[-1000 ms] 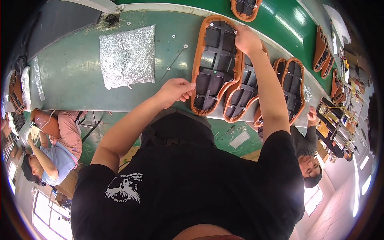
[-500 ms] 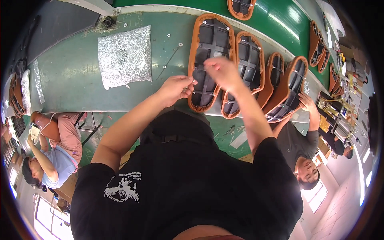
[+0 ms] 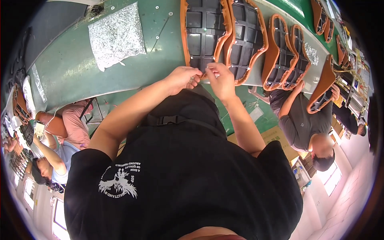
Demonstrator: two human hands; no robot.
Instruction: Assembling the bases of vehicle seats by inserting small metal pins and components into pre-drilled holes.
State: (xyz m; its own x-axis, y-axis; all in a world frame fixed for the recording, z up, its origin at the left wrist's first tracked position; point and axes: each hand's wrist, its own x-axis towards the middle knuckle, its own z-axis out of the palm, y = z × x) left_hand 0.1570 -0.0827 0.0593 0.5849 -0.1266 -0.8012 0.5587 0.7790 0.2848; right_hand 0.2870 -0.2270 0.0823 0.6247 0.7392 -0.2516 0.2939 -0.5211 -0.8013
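My left hand (image 3: 185,79) is closed at the near end of a brown-edged panel (image 3: 204,34) with a black gridded back. Small shiny metal pieces show among its fingers; their exact kind is too small to tell. My right hand (image 3: 221,81) is beside it, thumb and fingers pinched together at the panel's near edge. Whatever lies in that pinch is hidden. Against the right side of this panel lies a second similar panel (image 3: 245,42), with small fasteners along its rim.
A clear bag (image 3: 117,37) full of small metal washers lies left on the green table (image 3: 70,70). Loose washers (image 3: 171,14) and a thin rod (image 3: 160,34) are nearby. More panels (image 3: 279,52) stand to the right, where a co-worker (image 3: 306,116) holds another panel (image 3: 323,86).
My right hand has come down from above the panel's middle to its near end, beside my left hand. My view has shifted, and the co-worker now holds a panel farther right.
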